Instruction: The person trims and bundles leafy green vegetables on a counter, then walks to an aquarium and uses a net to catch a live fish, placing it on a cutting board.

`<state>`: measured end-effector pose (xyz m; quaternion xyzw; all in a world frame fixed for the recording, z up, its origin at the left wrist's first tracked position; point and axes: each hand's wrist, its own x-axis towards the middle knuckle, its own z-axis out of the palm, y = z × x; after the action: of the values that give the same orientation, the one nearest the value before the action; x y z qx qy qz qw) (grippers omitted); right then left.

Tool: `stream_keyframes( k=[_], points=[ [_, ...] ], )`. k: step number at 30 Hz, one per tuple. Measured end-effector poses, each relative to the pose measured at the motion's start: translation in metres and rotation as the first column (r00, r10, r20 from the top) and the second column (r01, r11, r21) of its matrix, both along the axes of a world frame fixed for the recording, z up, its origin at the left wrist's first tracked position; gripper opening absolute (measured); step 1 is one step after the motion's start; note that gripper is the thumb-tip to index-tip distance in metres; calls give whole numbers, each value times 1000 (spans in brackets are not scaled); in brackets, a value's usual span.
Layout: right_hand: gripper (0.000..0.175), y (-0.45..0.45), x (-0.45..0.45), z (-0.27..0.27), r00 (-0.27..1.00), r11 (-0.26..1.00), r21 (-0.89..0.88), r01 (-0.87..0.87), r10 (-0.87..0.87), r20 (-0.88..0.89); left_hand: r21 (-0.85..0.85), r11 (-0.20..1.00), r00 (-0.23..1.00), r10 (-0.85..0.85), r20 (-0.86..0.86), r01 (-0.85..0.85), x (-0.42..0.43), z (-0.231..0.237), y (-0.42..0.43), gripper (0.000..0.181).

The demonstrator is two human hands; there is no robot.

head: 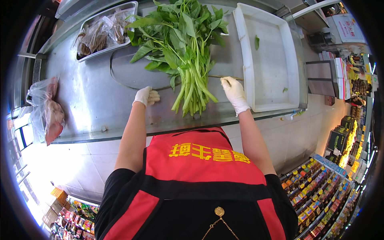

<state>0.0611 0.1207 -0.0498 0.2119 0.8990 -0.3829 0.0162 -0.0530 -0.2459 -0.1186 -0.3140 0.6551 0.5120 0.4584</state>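
Observation:
A bunch of leafy greens (192, 72), resembling water spinach, lies on the metal counter with its cut stems toward me. A long thin tie strand (126, 86) passes beneath the stems and shows on both sides of them. My left hand (147, 96), in a pale glove, is curled on the strand left of the stems. From there its loose end curves away toward the back left. To the right of the bunch, my gloved right hand (234, 93) pinches the other part near the white tray. The stretch under the stems is hidden.
A shallow white plastic tray (271, 66) with a few loose leaves stands at right. At back left, a metal tray (105, 52) holds bagged dried strands. Plastic bags (48, 111) sit at the left end of the metal counter (90, 105). Packaged-goods shelves (318, 198) stand behind.

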Motion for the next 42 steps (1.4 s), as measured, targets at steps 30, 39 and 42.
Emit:
stream_keyframes(
  k=[30,39,42],
  points=[
    [46,-47,-17,-10,993,992,-65,110,-112,-37,514,845,977,-39,-208,144,34,47,90,50],
    [32,-92,15,26,969,981,-105,-164,180,170,479,862,981,-96,-171,168,46,28,108,54],
    [48,-91,9,28,959,973,23,-228,220,178,438,872,964,-122,-235,217,50,43,111,56]
  ],
)
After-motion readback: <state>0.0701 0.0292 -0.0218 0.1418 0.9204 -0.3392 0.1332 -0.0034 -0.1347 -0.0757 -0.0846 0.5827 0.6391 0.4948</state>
